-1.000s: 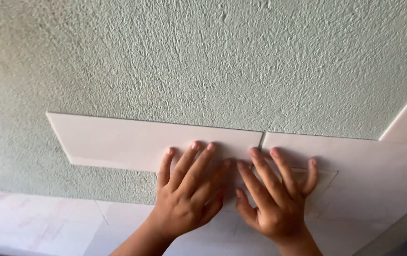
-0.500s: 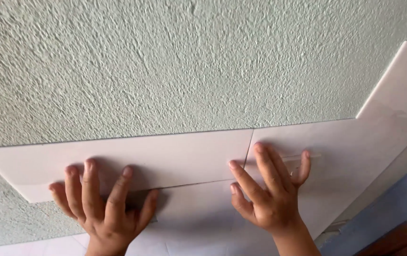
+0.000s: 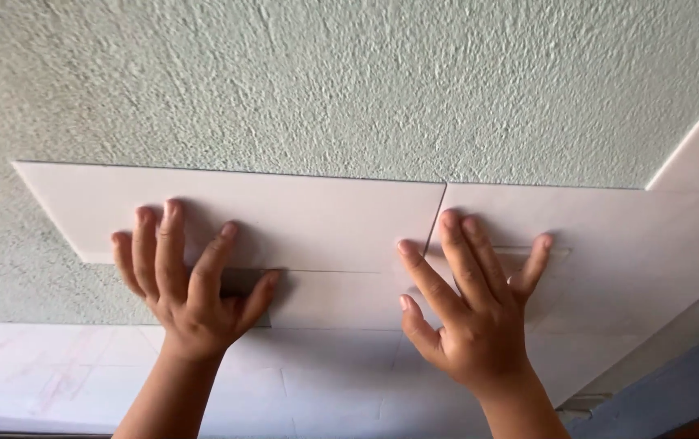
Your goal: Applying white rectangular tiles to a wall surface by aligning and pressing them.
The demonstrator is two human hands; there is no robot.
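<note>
Both palms pressed flat against a wall, fingers spread wide, nothing gripped.

Left hand (image 3: 191,280) splayed fully open on the long, pale, glossy rectangular tile (image 3: 284,219): four fingertips resting on its lower left portion, thumb stretched out to the right along the tile's bottom edge, heel of the palm lying below that edge, over a small patch of shadow.

Right hand (image 3: 471,309) equally open, laid flat across the seam where the long tile's right end meets the neighbouring pale tile (image 3: 609,236). Index fingertip touching the long tile's lower right corner; middle and ring fingers up on the neighbouring tile, just right of the vertical joint; little finger angled away to the right; thumb pointing left, lower down, on the row of tiles beneath (image 3: 341,301).

Long tile set at the top of the tiled area, its upper edge bordering the rough, mint-green textured plaster wall (image 3: 325,81), its left end cut at a slant and reaching out over bare plaster. Right end butted tightly to the neighbouring tile.

Further pale tiles (image 3: 121,366) below, running to the lower edge of the wall. White sloping trim (image 3: 695,138) at the upper right corner.
</note>
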